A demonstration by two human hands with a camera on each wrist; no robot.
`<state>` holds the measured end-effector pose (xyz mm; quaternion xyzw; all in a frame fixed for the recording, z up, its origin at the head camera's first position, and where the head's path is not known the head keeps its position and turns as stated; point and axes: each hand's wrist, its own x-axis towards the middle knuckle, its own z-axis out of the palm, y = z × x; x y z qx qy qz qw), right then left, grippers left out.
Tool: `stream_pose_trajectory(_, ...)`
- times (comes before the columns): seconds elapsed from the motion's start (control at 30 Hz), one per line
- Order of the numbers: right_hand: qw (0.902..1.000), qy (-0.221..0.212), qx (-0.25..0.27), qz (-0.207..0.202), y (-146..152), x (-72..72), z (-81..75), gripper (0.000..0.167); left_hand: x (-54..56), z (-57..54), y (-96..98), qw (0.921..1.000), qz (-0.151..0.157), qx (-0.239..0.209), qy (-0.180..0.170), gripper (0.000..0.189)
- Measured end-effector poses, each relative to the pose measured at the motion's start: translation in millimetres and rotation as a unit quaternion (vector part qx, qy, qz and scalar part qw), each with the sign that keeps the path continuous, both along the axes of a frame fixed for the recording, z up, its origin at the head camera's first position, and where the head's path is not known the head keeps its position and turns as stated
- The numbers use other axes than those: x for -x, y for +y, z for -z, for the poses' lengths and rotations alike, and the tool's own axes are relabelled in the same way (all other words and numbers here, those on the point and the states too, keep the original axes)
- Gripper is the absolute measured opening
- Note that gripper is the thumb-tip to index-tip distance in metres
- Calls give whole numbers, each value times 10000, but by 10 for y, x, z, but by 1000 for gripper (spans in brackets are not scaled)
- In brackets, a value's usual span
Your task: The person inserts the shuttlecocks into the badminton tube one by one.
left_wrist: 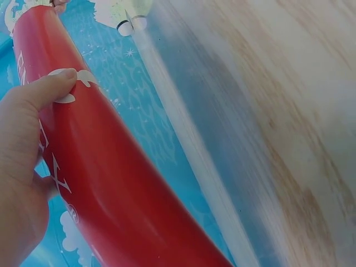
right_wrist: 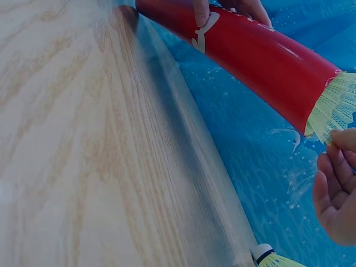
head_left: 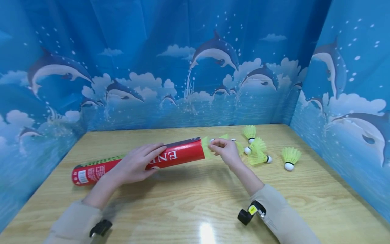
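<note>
A long red shuttlecock tube point(head_left: 186, 153) is held tilted, its right end raised above the wooden table and its left end low. My left hand point(head_left: 137, 164) grips it around the middle; in the left wrist view the thumb lies across the red side. From the tube's right mouth the skirt of a yellow shuttlecock point(right_wrist: 336, 103) sticks out, the rest of it hidden inside. With thumb and fingertips my right hand point(right_wrist: 339, 192) pinches the edge of that skirt, close beside the mouth.
Several yellow shuttlecocks lie on the table point(head_left: 189, 210) beyond and right of my right hand, some overlapping. One shuttlecock point(head_left: 290, 156) lies apart at the far right, another point(head_left: 250, 133) near the back edge. A blue dolphin-printed curtain point(head_left: 152, 67) encloses the table's back and sides.
</note>
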<state>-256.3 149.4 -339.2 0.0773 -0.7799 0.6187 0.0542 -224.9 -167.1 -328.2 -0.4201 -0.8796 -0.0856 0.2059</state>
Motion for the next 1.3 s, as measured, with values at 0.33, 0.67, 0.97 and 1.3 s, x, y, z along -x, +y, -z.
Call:
stream_pose_trajectory(0.33, 9999, 117, 23, -62, -86, 8, 22, 13, 8, 1, 14, 10000, 43, -26, 35, 88)
stream_pose_trajectory(0.67, 10000, 52, -68, 44, -143, 13, 33, 18, 8, -8, 21, 9999, 91, -46, 70, 89)
stream_pose_trajectory(0.97, 9996, -43, -273, 113, -173, 16, 26, 19, 19, 0, 12, 9997, 182, -81, 166, 88)
stream_pose_trajectory(1.3, 9987, -111, -471, -147, -130, -4, 30, 22, 15, 6, 9, 9998, 120, -36, 134, 88)
